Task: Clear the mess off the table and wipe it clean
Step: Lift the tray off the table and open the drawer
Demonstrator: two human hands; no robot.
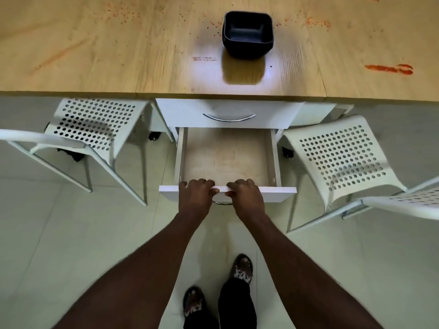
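Where the person stands: feet in patterned shoes point(242, 267) on pale floor tiles, dark trouser legs above them, toes towards the table.
Arms: both bare and stretched forward and down, side by side.
Left hand point(196, 193): grips the top edge of the lower drawer's front panel, fingers curled over the edge into the drawer, thumb on the outer face.
Right hand point(245, 194): just beside the left, gripping the same edge the same way, fingers hooked over and thumb in front.
Lower drawer point(280, 192): white, pulled well out from under the table, its pale wooden bottom in view; part of a curved metal handle point(222, 203) peeks out between the two wrists.
Upper drawer point(180, 112): white, closed, with a curved metal handle across its front.
Left chair point(95, 124): white, perforated seat, tucked partly under the table edge.
Right chair point(342, 157): white, perforated seat, standing just out from the table.
Table point(118, 74): light wood, running the full width of the view above the drawers.
Bowl point(248, 32): black, square with rounded corners, upright on the table straight beyond the drawers.
Red smear point(389, 68): thick streak on the table's right side, well apart from the bowl.
Faint streak point(59, 55): long pale red mark on the left side.
Red specks point(118, 10): scattered across the far tabletop, on both sides of the bowl.
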